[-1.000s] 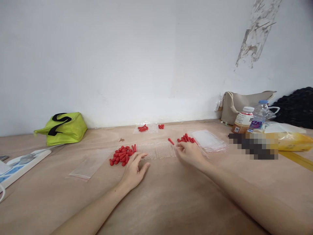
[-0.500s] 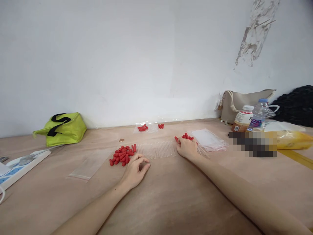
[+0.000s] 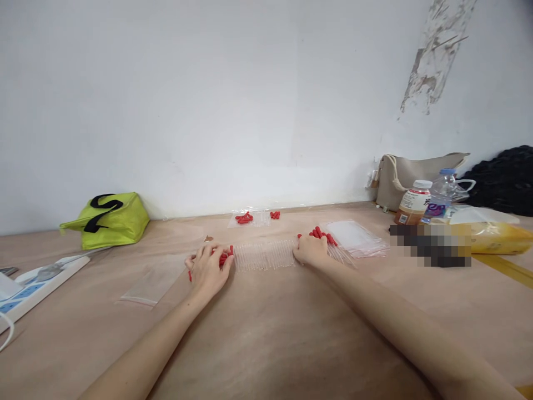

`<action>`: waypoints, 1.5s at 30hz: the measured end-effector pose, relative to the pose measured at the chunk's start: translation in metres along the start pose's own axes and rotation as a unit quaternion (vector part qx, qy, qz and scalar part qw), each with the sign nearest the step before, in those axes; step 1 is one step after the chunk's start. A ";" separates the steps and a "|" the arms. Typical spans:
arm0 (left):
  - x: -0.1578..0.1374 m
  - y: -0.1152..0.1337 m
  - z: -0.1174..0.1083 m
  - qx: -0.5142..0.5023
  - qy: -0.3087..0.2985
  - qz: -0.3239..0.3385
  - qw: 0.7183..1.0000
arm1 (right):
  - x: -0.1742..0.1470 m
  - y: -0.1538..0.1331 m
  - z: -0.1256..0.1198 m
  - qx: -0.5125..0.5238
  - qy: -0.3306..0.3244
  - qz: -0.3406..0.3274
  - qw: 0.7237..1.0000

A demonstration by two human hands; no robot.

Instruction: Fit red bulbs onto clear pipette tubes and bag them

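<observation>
Scattering of leftmost red pieces (image 3: 224, 259) could be caused by raking, left hand (image 3: 207, 269) half-spread, right hand (image 3: 311, 250) curled, both holds hidden

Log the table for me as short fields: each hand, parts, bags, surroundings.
Left hand: over a pile of red bulbs, fingers curved; grip unclear
Right hand: between the row of clear tubes and the red-bulbed droppers; held item not discernible
Tube layout: side by side, between the hands
Bags: clear zip bag flat at left; stack of zip bags at right
Surroundings: lime-green bag far left, power strip near left
</observation>
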State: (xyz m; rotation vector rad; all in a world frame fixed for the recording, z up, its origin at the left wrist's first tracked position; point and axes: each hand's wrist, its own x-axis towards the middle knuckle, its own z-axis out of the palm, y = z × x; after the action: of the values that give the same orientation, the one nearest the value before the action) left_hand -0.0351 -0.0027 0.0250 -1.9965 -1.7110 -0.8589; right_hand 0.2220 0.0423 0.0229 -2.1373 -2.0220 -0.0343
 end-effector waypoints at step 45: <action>-0.032 0.042 0.002 -0.344 -0.172 0.086 0.919 | -0.074 -0.002 0.013 0.234 0.113 -0.394 0.882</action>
State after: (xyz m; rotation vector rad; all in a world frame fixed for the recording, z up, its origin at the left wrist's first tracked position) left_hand 0.0037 -0.0333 0.0068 -2.8590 -1.4795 -1.2244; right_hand 0.2139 -0.0291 -0.0007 -0.8994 -2.2992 0.0741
